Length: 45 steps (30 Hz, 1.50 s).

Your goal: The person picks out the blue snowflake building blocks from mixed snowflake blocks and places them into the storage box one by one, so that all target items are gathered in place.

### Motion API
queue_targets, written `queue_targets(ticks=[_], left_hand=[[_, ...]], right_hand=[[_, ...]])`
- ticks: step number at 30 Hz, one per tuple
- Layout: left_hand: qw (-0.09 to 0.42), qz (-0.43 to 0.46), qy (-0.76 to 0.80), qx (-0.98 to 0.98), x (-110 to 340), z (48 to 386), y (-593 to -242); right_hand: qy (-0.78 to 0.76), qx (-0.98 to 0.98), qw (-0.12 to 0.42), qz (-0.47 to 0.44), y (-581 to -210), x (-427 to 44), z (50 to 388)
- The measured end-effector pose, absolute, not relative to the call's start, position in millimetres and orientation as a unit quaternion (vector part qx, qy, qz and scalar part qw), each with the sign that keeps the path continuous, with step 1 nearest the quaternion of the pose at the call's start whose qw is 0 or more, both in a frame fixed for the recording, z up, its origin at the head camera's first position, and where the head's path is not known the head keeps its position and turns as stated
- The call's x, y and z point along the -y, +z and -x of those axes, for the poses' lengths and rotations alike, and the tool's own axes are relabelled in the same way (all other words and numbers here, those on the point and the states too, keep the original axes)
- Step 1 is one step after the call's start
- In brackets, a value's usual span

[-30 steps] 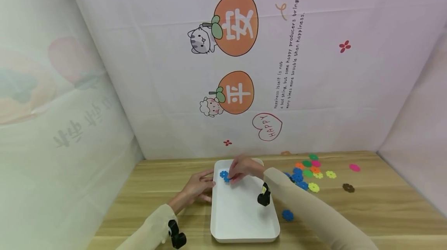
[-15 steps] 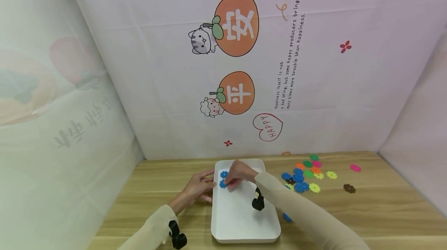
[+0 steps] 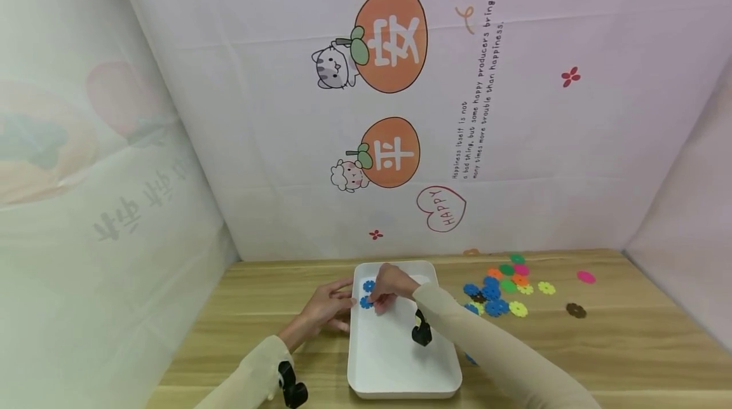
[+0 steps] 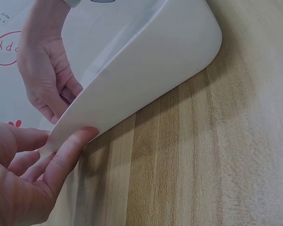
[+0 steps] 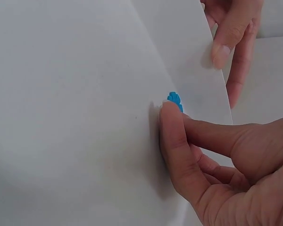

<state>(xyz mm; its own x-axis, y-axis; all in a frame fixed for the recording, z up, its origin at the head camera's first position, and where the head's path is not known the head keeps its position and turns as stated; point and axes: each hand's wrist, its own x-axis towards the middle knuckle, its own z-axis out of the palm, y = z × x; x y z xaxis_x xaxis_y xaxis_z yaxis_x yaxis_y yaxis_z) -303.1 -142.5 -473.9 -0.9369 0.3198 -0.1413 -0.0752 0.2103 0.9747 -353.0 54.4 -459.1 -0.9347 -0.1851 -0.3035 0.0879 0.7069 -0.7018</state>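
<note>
In the head view my right hand (image 3: 391, 286) is inside the white tray (image 3: 403, 364), near its far left corner. Its thumb and index finger pinch a blue flower-shaped disc (image 3: 366, 302) low over the tray floor; the right wrist view shows only part of that disc (image 5: 174, 99) past the fingertips. A second blue flower-shaped disc (image 3: 368, 285) lies just beyond it. My left hand (image 3: 327, 307) holds the tray's left wall, one digit over the rim and another pressed against the outer side, as the left wrist view shows on the wall (image 4: 132, 80).
Right of the tray lies a loose pile of flower-shaped discs in blue, green, orange, pink and yellow (image 3: 518, 308). A brown disc (image 3: 576, 310) and a pink one (image 3: 586, 277) sit farther right. One blue disc (image 3: 471, 359) is partly hidden by my right sleeve. Printed cloth (image 3: 515, 142) hangs behind the wooden table (image 3: 274, 295).
My right hand has shifted slightly toward me, and the pinched blue disc has come apart from the other blue disc, now sitting nearer. The left hand stays at the tray wall.
</note>
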Motion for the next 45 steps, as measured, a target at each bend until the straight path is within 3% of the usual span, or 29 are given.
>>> queue_targets(ticks=[25,45], left_hand=[[0.15,-0.074,0.628,-0.76,140,303,-475],[0.146,-0.073,0.634,-0.756,141,302,-476]], right_hand=[[-0.408,-0.883,0.198,0.122,-425,-88,349],[-0.426,-0.879,0.155,0.149,-420,-163,346]])
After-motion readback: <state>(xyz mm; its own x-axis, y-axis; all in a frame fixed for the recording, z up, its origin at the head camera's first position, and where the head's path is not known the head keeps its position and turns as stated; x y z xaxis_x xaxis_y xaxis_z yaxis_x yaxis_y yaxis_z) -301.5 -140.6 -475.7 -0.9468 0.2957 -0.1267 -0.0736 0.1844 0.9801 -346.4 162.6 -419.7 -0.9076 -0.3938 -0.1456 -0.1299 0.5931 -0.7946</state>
